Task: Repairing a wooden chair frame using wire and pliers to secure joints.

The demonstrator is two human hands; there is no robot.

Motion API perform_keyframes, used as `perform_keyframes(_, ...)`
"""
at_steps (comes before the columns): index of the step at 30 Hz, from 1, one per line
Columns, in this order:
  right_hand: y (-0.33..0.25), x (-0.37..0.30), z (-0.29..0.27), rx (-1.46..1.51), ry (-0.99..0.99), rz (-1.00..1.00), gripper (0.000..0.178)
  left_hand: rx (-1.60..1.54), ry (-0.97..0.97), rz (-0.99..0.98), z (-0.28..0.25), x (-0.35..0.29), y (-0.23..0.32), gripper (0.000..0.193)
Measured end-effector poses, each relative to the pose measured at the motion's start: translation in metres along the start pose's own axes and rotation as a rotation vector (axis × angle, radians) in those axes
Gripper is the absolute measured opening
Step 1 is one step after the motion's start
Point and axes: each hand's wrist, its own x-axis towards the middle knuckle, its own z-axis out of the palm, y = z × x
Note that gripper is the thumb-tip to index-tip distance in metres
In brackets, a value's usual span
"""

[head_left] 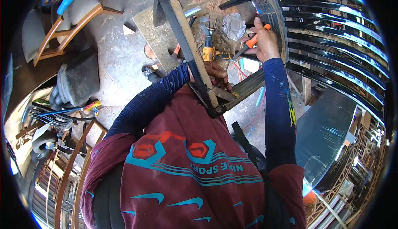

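Note:
A dark wooden chair frame [244,89] is tipped in front of me, with bare wood along one rail and glossy black slats [331,32] on the right. My right hand [266,44] is inside the frame, closed around a hand tool with an orange and black handle [251,41]. Its grey end points down to the left; its exact kind is unclear. My left hand [217,72] reaches past the bare-edged rail to the near corner, fingers curled. Something red shows under them, but what they hold is mostly hidden. A thin metal shaft stands beside these fingers.
A yellow and black cordless drill [208,54] lies beyond my left hand, near a crumpled clear bag [234,26] and a red-handled hammer [175,51]. A wooden chair [68,34] stands at the far left. A dark sheet-like panel [327,133] is at the right.

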Motion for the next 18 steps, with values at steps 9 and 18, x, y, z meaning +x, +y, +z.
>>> perform_keyframes(9,0.008,-0.015,0.011,-0.072,0.008,0.004,0.057,0.010,-0.023,0.019,0.000,0.002,0.000,0.024)
perform_keyframes(18,0.055,-0.006,0.023,-0.058,0.150,-0.147,0.047,-0.001,-0.001,0.003,0.002,0.003,0.002,0.023)
